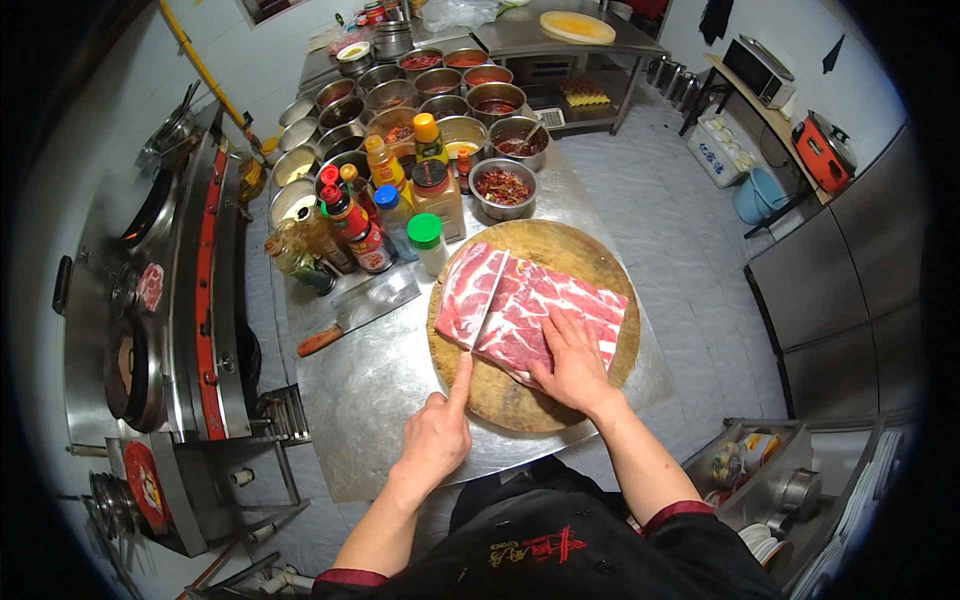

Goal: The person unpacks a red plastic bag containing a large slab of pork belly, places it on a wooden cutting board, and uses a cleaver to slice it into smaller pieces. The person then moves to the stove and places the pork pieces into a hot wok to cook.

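A slab of raw, fat-streaked meat (pixel 532 300) lies across a round wooden chopping board (pixel 555 409). My left hand (pixel 439 435) grips a knife, its index finger stretched along the spine. The narrow-looking knife blade (pixel 491 300) stands edge-down across the left part of the slab; how deep it sits in the meat cannot be told. The knife's handle is hidden in my fist. My right hand (pixel 576 367) lies flat on the meat to the right of the blade, fingers spread and thumb at the near edge. Left of the board, a cleaver (pixel 379 298) with a wooden handle rests on the steel table.
Sauce bottles (pixel 364 232), a green-capped shaker (pixel 427 244) and a metal pot of chopped dried chillies (pixel 503 187) crowd the board's far side. Many metal pots (pixel 495 101) stand behind them. A stove (pixel 139 367) runs along the left, with flame at one burner. Steel shelves (pixel 772 465) stand at right.
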Action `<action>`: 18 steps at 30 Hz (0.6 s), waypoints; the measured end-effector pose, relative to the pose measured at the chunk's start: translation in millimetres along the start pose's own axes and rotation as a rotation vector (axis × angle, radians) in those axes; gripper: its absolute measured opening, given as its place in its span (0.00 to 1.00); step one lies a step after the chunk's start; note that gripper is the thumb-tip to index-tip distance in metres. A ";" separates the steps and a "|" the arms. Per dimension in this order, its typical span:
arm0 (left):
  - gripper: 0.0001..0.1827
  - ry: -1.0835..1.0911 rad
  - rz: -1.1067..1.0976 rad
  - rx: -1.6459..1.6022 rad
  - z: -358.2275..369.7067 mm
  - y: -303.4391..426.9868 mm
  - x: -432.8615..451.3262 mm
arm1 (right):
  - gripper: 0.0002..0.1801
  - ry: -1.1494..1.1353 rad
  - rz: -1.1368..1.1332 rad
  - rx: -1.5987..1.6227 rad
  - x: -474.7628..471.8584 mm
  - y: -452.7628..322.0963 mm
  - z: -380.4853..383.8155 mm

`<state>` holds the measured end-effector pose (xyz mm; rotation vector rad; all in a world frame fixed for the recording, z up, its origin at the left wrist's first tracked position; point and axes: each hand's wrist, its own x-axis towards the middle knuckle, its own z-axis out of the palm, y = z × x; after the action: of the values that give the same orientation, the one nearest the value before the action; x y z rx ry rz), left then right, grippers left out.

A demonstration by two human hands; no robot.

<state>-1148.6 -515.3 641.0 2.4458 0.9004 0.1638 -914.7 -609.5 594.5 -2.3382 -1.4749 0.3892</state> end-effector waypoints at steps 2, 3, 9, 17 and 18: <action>0.44 0.022 0.021 -0.014 2.1 -1.5 -0.4 | 0.41 -0.025 -0.004 0.034 1.2 3.9 -1.1; 0.44 0.034 0.031 -0.018 1.8 -2.4 -0.2 | 0.41 -0.025 -0.007 0.035 1.3 4.6 -1.4; 0.44 0.044 0.054 -0.004 -1.2 -2.5 2.4 | 0.39 0.033 -0.041 0.039 -0.2 6.1 1.7; 0.42 0.115 0.135 -0.189 -14.1 0.3 6.8 | 0.25 0.355 0.099 0.173 -31.6 53.3 -11.0; 0.41 0.116 0.136 -0.178 -17.2 4.7 2.9 | 0.25 0.402 0.127 0.173 -38.1 64.9 -9.1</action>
<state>-1148.5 -509.0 658.0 2.3498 0.7332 0.4204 -874.4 -671.2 576.5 -2.2143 -1.0652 0.0647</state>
